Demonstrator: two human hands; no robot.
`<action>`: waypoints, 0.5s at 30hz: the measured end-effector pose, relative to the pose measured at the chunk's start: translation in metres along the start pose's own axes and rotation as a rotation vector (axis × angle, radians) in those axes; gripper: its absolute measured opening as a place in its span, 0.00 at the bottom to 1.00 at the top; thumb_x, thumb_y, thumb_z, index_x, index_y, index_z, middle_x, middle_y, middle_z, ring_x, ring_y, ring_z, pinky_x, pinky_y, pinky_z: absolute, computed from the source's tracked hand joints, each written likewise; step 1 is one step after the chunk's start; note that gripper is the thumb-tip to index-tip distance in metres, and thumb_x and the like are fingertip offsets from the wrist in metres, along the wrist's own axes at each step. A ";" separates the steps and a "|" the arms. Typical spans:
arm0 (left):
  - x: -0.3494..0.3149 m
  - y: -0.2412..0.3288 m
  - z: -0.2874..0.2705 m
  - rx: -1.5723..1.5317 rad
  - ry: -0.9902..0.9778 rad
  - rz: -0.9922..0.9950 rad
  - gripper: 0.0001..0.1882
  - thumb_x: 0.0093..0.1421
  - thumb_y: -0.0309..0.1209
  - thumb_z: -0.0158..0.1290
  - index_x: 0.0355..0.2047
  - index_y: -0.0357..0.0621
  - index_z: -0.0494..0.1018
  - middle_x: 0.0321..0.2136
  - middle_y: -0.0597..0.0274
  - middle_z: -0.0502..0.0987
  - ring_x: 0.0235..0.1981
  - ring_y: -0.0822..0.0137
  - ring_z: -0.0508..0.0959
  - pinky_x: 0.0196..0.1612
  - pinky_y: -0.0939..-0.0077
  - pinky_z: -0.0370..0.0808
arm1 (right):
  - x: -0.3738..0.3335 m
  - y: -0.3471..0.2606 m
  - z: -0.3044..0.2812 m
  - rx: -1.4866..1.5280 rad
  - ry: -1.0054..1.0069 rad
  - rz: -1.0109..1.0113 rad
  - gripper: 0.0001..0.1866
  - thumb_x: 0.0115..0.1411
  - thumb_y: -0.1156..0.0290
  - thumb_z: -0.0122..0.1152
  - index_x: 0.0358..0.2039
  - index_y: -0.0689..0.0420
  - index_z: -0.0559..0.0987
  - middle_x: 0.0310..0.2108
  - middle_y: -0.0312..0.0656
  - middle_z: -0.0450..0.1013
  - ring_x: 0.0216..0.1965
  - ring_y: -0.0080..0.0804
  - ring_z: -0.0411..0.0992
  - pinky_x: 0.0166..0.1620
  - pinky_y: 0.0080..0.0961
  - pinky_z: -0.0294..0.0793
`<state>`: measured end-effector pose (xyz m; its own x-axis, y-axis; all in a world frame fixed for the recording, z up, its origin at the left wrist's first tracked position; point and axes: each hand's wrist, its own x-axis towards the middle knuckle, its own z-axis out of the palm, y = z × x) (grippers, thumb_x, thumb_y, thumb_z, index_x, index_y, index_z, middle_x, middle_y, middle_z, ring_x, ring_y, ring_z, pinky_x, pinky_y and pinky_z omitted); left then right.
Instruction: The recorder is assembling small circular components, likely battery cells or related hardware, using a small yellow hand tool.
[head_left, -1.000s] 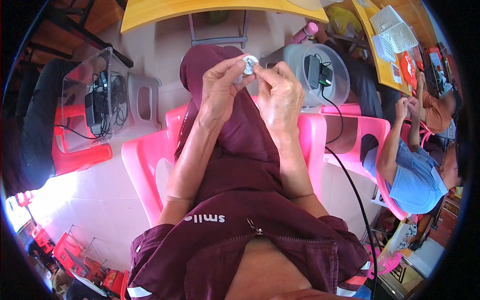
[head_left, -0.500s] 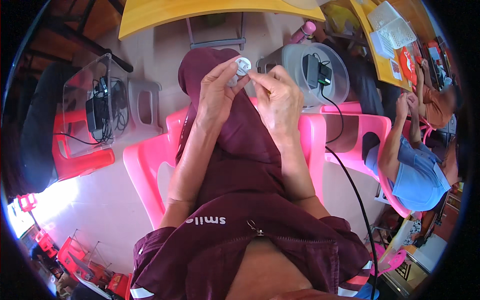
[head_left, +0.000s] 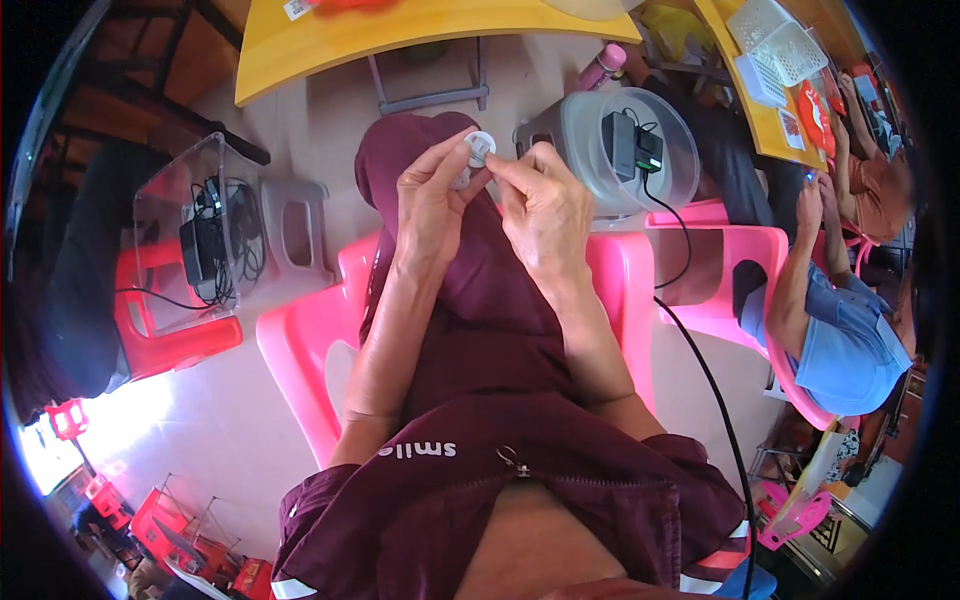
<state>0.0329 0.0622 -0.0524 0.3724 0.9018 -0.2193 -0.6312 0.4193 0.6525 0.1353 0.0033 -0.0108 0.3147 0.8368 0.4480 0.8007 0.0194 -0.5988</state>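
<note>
Smooth, see-through round plastic tub here with a boxy black power adapter in it, and a glossy pink moulded plastic chair just on the wearer's side of the tub. Left of the tub: a small white disc-shaped piece with a recessed middle, pinched in the left hand. The right hand, nearer the tub, has thumb and index almost together at the disc's edge; can't tell if they grip anything. Fingers cover the disc's underside.

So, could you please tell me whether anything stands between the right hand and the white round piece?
Nothing visible does: the left hand holds the white round piece, and the right hand is already at its edge.
</note>
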 end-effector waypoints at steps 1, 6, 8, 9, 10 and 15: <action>0.001 0.001 0.001 0.004 -0.002 0.011 0.11 0.61 0.26 0.50 0.43 0.37 0.74 0.37 0.59 0.78 0.39 0.69 0.77 0.44 0.71 0.78 | 0.001 0.000 0.000 0.002 -0.006 0.002 0.10 0.47 0.78 0.61 0.31 0.50 0.82 0.22 0.39 0.66 0.20 0.38 0.71 0.23 0.34 0.70; 0.001 0.003 0.009 0.123 0.044 0.045 0.12 0.61 0.26 0.50 0.43 0.35 0.74 0.37 0.60 0.77 0.38 0.70 0.77 0.44 0.72 0.77 | 0.003 0.001 0.001 -0.029 0.026 -0.003 0.10 0.46 0.79 0.60 0.29 0.51 0.81 0.22 0.41 0.67 0.20 0.42 0.72 0.23 0.37 0.70; -0.001 0.002 0.012 0.237 0.095 0.052 0.14 0.62 0.27 0.48 0.46 0.33 0.71 0.40 0.57 0.76 0.41 0.67 0.76 0.44 0.72 0.76 | 0.003 -0.002 0.002 -0.042 0.016 0.020 0.08 0.46 0.79 0.58 0.28 0.52 0.79 0.23 0.43 0.67 0.21 0.46 0.72 0.23 0.39 0.71; 0.000 0.001 0.012 0.248 0.115 0.084 0.14 0.61 0.27 0.49 0.46 0.33 0.71 0.40 0.57 0.76 0.41 0.67 0.76 0.43 0.73 0.77 | 0.003 -0.003 0.004 -0.070 -0.010 0.053 0.08 0.48 0.79 0.58 0.29 0.52 0.80 0.23 0.42 0.68 0.22 0.44 0.72 0.24 0.37 0.71; 0.002 0.000 0.011 0.258 0.134 0.116 0.14 0.61 0.27 0.49 0.45 0.33 0.72 0.40 0.57 0.76 0.40 0.67 0.76 0.43 0.74 0.77 | 0.004 -0.004 0.005 -0.098 -0.034 0.087 0.08 0.50 0.79 0.58 0.30 0.52 0.81 0.23 0.41 0.68 0.23 0.43 0.71 0.26 0.36 0.70; 0.026 0.013 0.010 0.276 0.156 0.260 0.13 0.61 0.27 0.50 0.44 0.33 0.72 0.39 0.56 0.76 0.40 0.67 0.76 0.44 0.72 0.78 | 0.012 0.007 0.007 -0.075 -0.006 0.053 0.10 0.50 0.78 0.57 0.33 0.53 0.79 0.26 0.44 0.68 0.21 0.47 0.71 0.23 0.40 0.71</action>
<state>0.0410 0.0905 -0.0425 0.1031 0.9880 -0.1153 -0.4763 0.1508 0.8662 0.1415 0.0174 -0.0138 0.3545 0.8390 0.4128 0.8189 -0.0655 -0.5702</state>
